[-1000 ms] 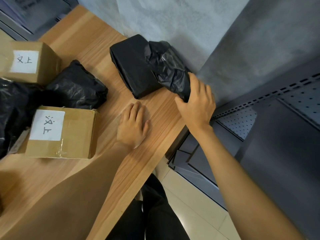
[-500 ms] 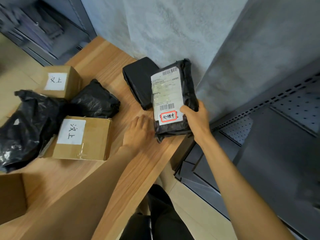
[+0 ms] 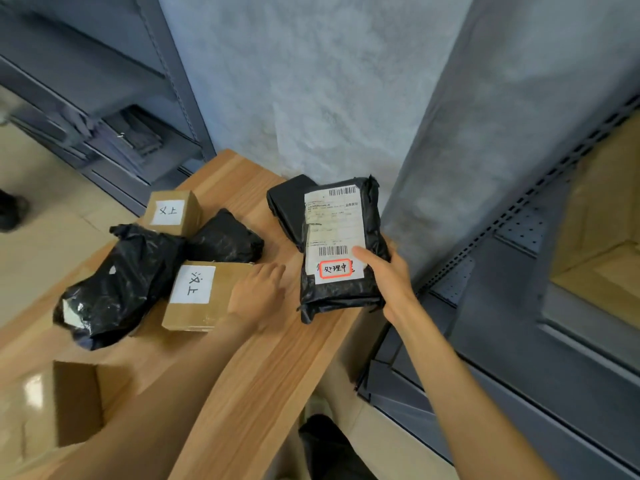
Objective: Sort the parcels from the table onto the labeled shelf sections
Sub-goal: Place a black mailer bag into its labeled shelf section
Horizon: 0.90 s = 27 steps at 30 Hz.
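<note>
My right hand (image 3: 388, 271) grips a black plastic parcel (image 3: 341, 296), lifted off the wooden table (image 3: 263, 368) with its white shipping label and a red-framed handwritten tag facing me. The thumb lies across the label. My left hand (image 3: 258, 294) rests flat on the table beside a cardboard box (image 3: 204, 313) with a handwritten label. Behind the held parcel lies another flat black parcel (image 3: 287, 206). Further left are a second labelled box (image 3: 171, 211), a small black bag (image 3: 225, 240) and a large crumpled black bag (image 3: 117, 289).
A grey metal shelf unit (image 3: 519, 323) with perforated panels stands right of the table, with a brown box (image 3: 602, 237) on an upper level. Another dark shelf (image 3: 114, 143) stands behind the table at left. An open cardboard box (image 3: 52, 410) sits at the near left edge.
My right hand picked the black parcel up off the table and turned its label side towards me. My left hand slid slightly left towards the near box. My view has risen.
</note>
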Available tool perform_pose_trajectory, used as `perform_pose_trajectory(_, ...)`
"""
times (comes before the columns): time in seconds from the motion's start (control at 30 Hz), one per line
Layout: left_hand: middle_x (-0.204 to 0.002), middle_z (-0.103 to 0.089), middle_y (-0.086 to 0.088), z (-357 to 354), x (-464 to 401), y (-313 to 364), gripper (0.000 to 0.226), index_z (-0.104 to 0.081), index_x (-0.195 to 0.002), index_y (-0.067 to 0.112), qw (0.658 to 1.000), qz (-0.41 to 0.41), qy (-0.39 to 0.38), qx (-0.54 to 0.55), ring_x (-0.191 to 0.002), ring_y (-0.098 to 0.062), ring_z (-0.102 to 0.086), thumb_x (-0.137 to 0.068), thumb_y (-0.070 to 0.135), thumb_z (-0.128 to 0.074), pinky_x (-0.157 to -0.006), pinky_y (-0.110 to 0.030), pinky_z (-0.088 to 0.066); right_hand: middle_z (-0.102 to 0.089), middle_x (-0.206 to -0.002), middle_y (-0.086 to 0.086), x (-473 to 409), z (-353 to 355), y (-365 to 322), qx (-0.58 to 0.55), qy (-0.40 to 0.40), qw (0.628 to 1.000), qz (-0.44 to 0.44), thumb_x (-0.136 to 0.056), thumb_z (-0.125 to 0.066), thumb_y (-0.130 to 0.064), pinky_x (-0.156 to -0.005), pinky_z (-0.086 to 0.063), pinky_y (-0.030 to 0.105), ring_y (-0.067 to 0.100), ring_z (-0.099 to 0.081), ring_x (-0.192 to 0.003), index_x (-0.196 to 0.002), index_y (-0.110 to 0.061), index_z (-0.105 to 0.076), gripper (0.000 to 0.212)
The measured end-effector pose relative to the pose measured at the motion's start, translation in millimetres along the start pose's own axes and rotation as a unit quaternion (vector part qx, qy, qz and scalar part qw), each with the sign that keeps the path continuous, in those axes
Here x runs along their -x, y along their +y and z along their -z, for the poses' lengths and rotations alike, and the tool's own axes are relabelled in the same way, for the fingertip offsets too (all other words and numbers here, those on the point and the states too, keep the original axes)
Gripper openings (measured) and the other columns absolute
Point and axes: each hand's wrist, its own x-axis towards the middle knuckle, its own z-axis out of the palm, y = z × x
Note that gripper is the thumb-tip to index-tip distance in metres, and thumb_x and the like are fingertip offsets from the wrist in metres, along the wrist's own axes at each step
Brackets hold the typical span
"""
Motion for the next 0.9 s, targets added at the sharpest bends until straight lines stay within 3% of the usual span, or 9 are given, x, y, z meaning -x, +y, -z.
perform_pose_trajectory(0.13, -0.129, -0.054, -0.008, 31.2, 24.0, -10.1, 0.037, -0.05, -0.127, 0.01, 0.999, -0.021, 0.007, -0.027, -0.12, -0.026, -0.048, -0.09, 0.018, -0.051, -0.099, -0.032, -0.033, -0.076, -0.097, 0.002, 40.5, -7.5, -7.3, -0.013, 0.001, 1.0, 0.005, -0.083, -0.075, -0.018, -0.064, -0.059, 0.027, 0.016, -0.073, -0.084, -0.104, -0.023, -0.067, 0.024)
perform_pose_trajectory(0.27, -0.13, -0.055, -0.009, 58.3, 48.6, -16.4, 0.044, -0.053, -0.129, 0.008, 0.997, -0.048, 0.053, -0.042, -0.121, -0.03, -0.049, -0.086, 0.015, -0.058, -0.103, -0.035, -0.033, -0.072, -0.113, 0.004, 88.9, -14.9, -15.4, 0.002, -0.017, 1.0, 0.023, -0.088, -0.07, -0.02, -0.087, -0.057, 0.036, 0.02, -0.07, -0.099, -0.131, -0.019, -0.056, 0.045)
perform_pose_trajectory(0.37, -0.108, -0.065, -0.017, 76.1, 63.0, -9.8, 0.026, -0.064, -0.105, 0.0, 0.99, -0.077, 0.116, -0.006, -0.102, -0.037, -0.058, -0.08, 0.004, -0.063, -0.091, -0.04, -0.041, -0.069, -0.117, 0.005, 127.3, -14.0, -22.6, 0.018, -0.009, 0.999, 0.042, -0.09, -0.068, -0.018, -0.093, -0.054, 0.04, 0.022, -0.068, -0.103, -0.133, -0.017, -0.053, 0.045)
perform_pose_trajectory(0.47, -0.108, -0.065, -0.017, 95.0, 75.3, 9.3, 0.026, -0.063, -0.11, 0.001, 0.985, -0.097, 0.142, 0.017, -0.102, -0.036, -0.057, -0.085, 0.006, -0.059, -0.088, -0.039, -0.04, -0.071, -0.113, 0.008, 161.3, -4.9, -29.0, 0.008, 0.035, 0.998, 0.055, -0.089, -0.069, -0.02, -0.092, -0.054, 0.044, 0.026, -0.069, -0.1, -0.129, -0.013, -0.055, 0.043)
perform_pose_trajectory(0.53, -0.128, -0.059, -0.012, 107.9, 81.6, 28.5, 0.04, -0.054, -0.13, 0.006, 0.985, -0.105, 0.137, 0.017, -0.118, -0.031, -0.051, -0.091, 0.013, -0.054, -0.095, -0.036, -0.038, -0.072, -0.108, 0.008, 182.7, 5.2, -33.8, 0.007, 0.075, 0.994, 0.074, -0.086, -0.072, -0.024, -0.089, -0.056, 0.044, 0.026, -0.07, -0.096, -0.123, -0.014, -0.058, 0.041)
perform_pose_trajectory(0.6, -0.143, -0.047, -0.007, 120.9, 86.8, 49.2, 0.047, -0.042, -0.142, 0.013, 0.984, -0.117, 0.135, 0.021, -0.131, -0.025, -0.043, -0.096, 0.022, -0.049, -0.104, -0.033, -0.033, -0.076, -0.096, 0.003, 203.4, 17.5, -38.7, 0.003, 0.103, 0.99, 0.099, -0.082, -0.076, -0.025, -0.077, -0.059, 0.037, 0.022, -0.073, -0.085, -0.106, -0.019, -0.064, 0.027)
perform_pose_trajectory(0.67, -0.145, -0.045, -0.006, 132.1, 91.1, 70.5, 0.047, -0.041, -0.142, 0.014, 0.977, -0.155, 0.143, 0.012, -0.133, -0.022, -0.041, -0.097, 0.025, -0.048, -0.108, -0.031, -0.028, -0.077, -0.089, 0.001, 224.7, 30.3, -45.1, -0.007, 0.125, 0.986, 0.114, -0.078, -0.08, -0.025, -0.069, -0.06, 0.034, 0.02, -0.074, -0.08, -0.101, -0.019, -0.065, 0.028)
perform_pose_trajectory(0.77, -0.138, -0.052, -0.007, 147.0, 98.1, 101.4, 0.043, -0.048, -0.137, 0.011, 0.964, -0.207, 0.162, 0.026, -0.127, -0.023, -0.046, -0.097, 0.023, -0.049, -0.106, -0.031, -0.031, -0.076, -0.094, 0.005, 254.2, 50.4, -57.6, -0.023, 0.162, 0.979, 0.121, -0.076, -0.082, -0.024, -0.073, -0.06, 0.037, 0.022, -0.074, -0.083, -0.111, -0.013, -0.064, 0.041)
perform_pose_trajectory(0.9, -0.129, -0.058, -0.01, 166.1, 107.9, 143.6, 0.038, -0.054, -0.129, 0.006, 0.949, -0.254, 0.175, 0.07, -0.121, -0.028, -0.05, -0.093, 0.015, -0.053, -0.098, -0.033, -0.037, -0.076, -0.095, 0.008, 289.7, 79.2, -73.5, -0.056, 0.207, 0.967, 0.136, -0.078, -0.08, -0.022, -0.076, -0.06, 0.04, 0.026, -0.074, -0.084, -0.114, -0.01, -0.063, 0.042)
